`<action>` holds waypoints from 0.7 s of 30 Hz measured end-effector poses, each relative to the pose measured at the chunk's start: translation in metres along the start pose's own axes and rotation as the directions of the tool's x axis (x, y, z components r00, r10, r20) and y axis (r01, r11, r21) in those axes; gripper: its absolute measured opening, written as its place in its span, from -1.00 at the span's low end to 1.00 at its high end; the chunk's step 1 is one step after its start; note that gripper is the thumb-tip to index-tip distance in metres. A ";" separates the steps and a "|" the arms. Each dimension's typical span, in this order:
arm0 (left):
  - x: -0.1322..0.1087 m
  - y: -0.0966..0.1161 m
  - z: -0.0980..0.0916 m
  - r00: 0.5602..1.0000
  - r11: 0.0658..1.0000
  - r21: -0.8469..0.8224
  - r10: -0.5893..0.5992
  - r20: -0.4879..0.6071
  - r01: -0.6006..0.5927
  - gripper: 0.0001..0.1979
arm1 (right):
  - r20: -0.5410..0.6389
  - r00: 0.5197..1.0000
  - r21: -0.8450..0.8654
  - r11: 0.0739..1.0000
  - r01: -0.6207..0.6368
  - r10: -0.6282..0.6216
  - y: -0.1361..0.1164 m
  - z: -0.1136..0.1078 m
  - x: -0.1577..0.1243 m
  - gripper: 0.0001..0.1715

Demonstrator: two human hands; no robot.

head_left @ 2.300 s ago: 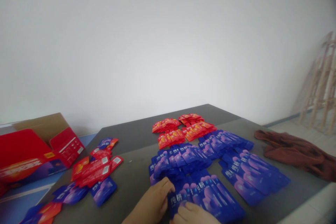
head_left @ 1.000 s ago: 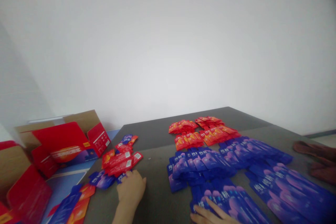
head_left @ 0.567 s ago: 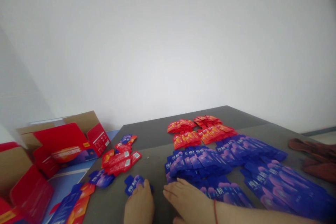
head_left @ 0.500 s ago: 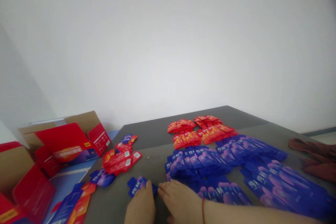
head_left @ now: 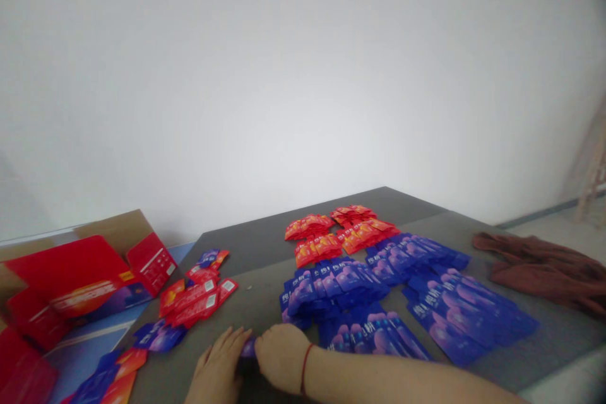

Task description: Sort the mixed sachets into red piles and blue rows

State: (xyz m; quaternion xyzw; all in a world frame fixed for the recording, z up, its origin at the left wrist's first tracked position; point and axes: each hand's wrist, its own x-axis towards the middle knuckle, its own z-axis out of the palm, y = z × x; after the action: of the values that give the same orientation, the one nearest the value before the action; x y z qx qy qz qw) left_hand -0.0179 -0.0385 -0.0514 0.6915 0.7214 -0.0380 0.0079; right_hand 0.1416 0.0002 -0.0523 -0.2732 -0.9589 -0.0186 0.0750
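Note:
A small blue packet (head_left: 248, 347) shows between my two hands at the near edge of the dark grey table (head_left: 265, 249). My right hand (head_left: 281, 356), with a red string on its wrist, is curled over the packet's right part and hides most of it. My left hand (head_left: 218, 366) lies flat with fingers apart, its fingertips touching the packet's left end. Just right of my hands lie overlapping rows of blue packets (head_left: 331, 284), with more blue rows (head_left: 454, 309) further right. Red-orange packets (head_left: 338, 233) sit in rows behind them.
A loose pile of red packets (head_left: 196, 297) and blue packets (head_left: 158, 336) lies at the table's left. Open red cardboard boxes (head_left: 85, 278) stand beyond the left edge. A brown cloth (head_left: 540, 268) lies at the right. A wooden frame (head_left: 594, 170) leans at the far right.
My left hand reached to the loose pile and drew a blue packet toward the near edge. My right hand left the blue rows and closed over that packet. The view swung slightly left.

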 end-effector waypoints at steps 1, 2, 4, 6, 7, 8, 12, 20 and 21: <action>-0.001 0.000 -0.004 1.000 0.997 -0.066 0.025 -0.011 -0.025 -0.32 | -0.015 1.000 0.018 1.000 0.015 -0.014 0.008 -0.008 -0.010 -0.75; -0.001 0.001 -0.009 0.998 0.986 -0.157 0.061 -0.008 -0.062 -0.42 | -0.038 0.999 0.048 0.999 0.016 -0.014 0.017 -0.017 -0.021 -0.75; -0.004 0.008 -0.018 0.988 0.922 -0.365 0.150 0.024 -0.131 -0.64 | -0.090 0.994 0.173 0.984 -0.039 0.056 0.033 -0.037 -0.049 -0.75; -0.007 0.023 -0.025 0.972 0.828 -0.535 0.229 0.051 -0.167 -0.76 | -0.112 0.985 0.367 0.927 -0.079 0.129 0.046 -0.054 -0.078 -0.74; -0.008 0.032 -0.027 0.965 0.780 -0.602 0.257 0.058 -0.172 -0.77 | -0.103 0.983 0.474 0.876 -0.087 0.153 0.049 -0.061 -0.091 -0.73; -0.009 0.042 -0.028 0.956 0.730 -0.661 0.284 0.066 -0.171 -0.79 | -0.093 0.981 0.579 0.810 -0.088 0.173 0.051 -0.066 -0.104 -0.70; -0.012 0.074 -0.027 0.921 0.506 -0.853 0.380 0.083 -0.131 -0.82 | -0.091 0.942 0.857 0.507 -0.091 0.323 0.045 -0.067 -0.137 -0.67; -0.020 0.086 -0.012 0.818 0.159 -0.986 0.559 0.135 0.055 -0.47 | 0.199 0.860 0.966 -0.243 -0.091 0.470 0.030 -0.027 -0.155 -0.58; -0.022 0.087 -0.011 0.807 0.156 -0.986 0.573 0.142 0.063 -0.45 | 0.222 0.864 0.950 -0.300 -0.087 0.452 0.029 -0.024 -0.158 -0.49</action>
State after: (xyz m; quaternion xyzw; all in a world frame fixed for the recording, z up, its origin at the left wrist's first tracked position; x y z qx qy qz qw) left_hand 0.0708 -0.0559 -0.0429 0.6093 0.4152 0.2488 0.6280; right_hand 0.2931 -0.0592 -0.0534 -0.3213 -0.4978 0.7146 0.3720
